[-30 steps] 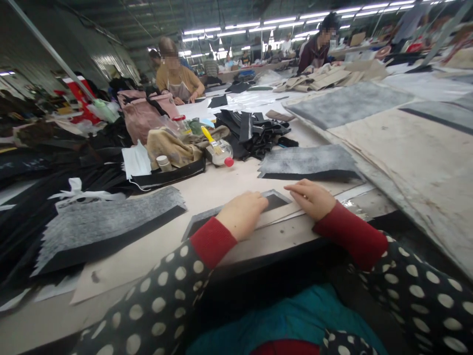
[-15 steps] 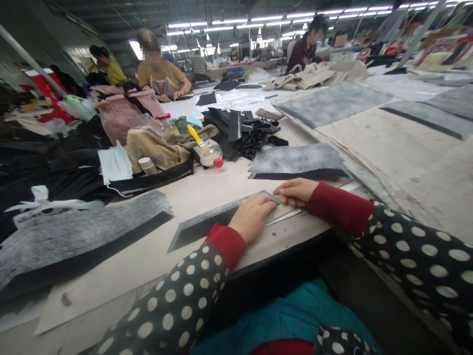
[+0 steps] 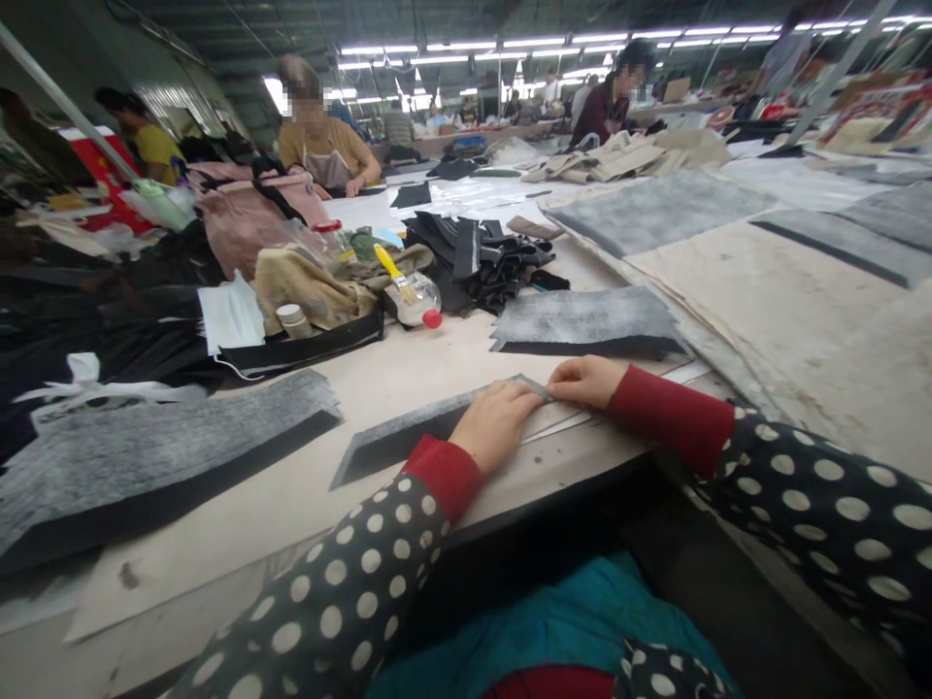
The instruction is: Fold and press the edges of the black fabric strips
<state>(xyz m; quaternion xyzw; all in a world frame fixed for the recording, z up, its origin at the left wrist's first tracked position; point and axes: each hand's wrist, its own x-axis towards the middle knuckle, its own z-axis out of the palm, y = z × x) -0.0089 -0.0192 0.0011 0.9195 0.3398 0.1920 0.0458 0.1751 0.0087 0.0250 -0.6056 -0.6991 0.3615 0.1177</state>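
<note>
A long grey and black fabric strip point(image 3: 397, 437) lies flat near the table's front edge. My left hand point(image 3: 499, 422) rests on its right part, fingers curled and pressing down. My right hand point(image 3: 586, 381) touches the strip's right tip, fingers together in a pinch on the corner. Both wrists show red cuffs under polka-dot sleeves.
A grey felt stack point(image 3: 586, 320) lies just behind my hands and a bigger one point(image 3: 146, 461) at the left. A glue bottle with a yellow brush point(image 3: 412, 291), a small jar point(image 3: 291, 317), a black fabric pile point(image 3: 477, 257) and bags stand further back. Other people work at the far end.
My hands have come together at the strip's right end, the right hand moving left onto its corner. The camera view has swung a little to the left.
</note>
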